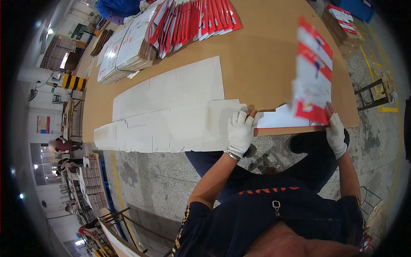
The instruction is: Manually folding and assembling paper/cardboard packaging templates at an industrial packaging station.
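Observation:
My left hand [240, 133], in a white glove with bare fingertips, rests at the table's near edge. Its fingers are bent and close together on the left end of a white cardboard sheet [274, 119] with a red edge. Under and beside this hand, overlapping plain grey-white cardboard sheets [171, 115] spread to the left. My right hand [336, 133], gloved the same way, has its fingers closed at the lower right corner of a red and white printed cardboard piece [314, 73]. That piece stands up from the table, its top slightly blurred. Whether it joins the white sheet I cannot tell.
On the brown table [265, 51] a row of folded red and white cardboard pieces [201, 21] leans at the back, beside tied stacks of white cardboard [128, 47]. A person in blue [115, 8] works there. A metal-legged stool [376, 92] stands right.

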Available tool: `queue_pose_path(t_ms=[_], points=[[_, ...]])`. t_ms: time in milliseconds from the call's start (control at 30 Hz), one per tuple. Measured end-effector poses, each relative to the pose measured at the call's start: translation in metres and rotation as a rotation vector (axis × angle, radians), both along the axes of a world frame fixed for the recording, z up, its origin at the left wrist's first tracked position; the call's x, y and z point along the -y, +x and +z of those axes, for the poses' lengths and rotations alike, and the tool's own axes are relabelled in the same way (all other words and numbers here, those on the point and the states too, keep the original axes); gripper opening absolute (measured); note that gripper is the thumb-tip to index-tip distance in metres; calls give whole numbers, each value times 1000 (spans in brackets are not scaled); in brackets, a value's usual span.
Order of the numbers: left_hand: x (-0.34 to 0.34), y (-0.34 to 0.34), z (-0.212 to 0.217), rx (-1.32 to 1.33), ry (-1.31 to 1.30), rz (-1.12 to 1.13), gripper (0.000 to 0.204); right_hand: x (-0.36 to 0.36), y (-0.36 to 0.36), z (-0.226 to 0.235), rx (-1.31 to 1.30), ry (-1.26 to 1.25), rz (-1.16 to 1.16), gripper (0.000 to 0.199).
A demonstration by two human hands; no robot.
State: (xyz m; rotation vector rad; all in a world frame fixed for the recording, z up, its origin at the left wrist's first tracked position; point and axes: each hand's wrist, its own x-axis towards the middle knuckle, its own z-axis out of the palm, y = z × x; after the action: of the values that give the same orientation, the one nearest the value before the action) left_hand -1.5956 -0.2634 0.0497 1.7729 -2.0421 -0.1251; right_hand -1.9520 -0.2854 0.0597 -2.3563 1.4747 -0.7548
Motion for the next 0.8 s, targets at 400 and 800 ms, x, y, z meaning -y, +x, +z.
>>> queue_pose_path(t_ms=[400,800], points=[[-41,18,50,364,212,-315,117,-2,73,11,-317,-115,412,66],[-36,56,36,-260,-113,110,68,-9,73,9,-237,-113,328,63]])
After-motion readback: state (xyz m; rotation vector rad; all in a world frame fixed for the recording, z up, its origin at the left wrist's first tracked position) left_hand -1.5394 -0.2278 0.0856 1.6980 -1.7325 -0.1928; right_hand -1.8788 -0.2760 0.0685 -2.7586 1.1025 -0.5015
